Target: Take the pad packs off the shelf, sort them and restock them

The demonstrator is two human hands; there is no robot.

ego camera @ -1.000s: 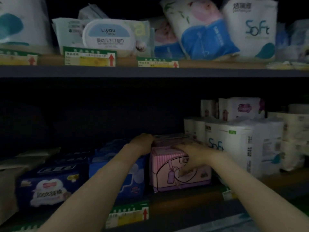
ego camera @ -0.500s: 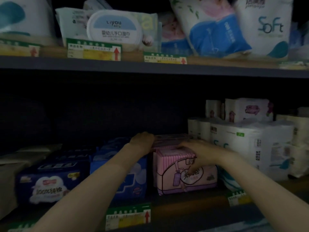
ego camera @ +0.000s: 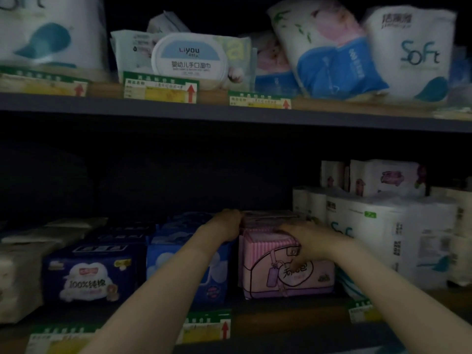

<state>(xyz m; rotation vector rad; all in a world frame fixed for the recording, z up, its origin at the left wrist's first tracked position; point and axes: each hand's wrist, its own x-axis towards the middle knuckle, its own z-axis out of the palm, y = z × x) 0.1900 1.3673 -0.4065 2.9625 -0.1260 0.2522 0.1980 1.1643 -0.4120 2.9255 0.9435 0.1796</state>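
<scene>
A: Pink pad pack point(ego camera: 286, 267) on the lower shelf point(ego camera: 281, 319), left hand point(ego camera: 224, 226) and right hand point(ego camera: 306, 238) clamped on its top corners.
B: Looks light, squishy, slick wrap. Better gripped low on the sides.

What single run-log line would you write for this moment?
step: gripping pack | left hand: on pink pad pack left top | right hand: over its front | place: lower shelf

Pink striped pad pack point(ego camera: 286, 269) upright on lower shelf point(ego camera: 281, 320) (handbag drawing in front), beside blue pad packs point(ego camera: 189, 267)
</scene>
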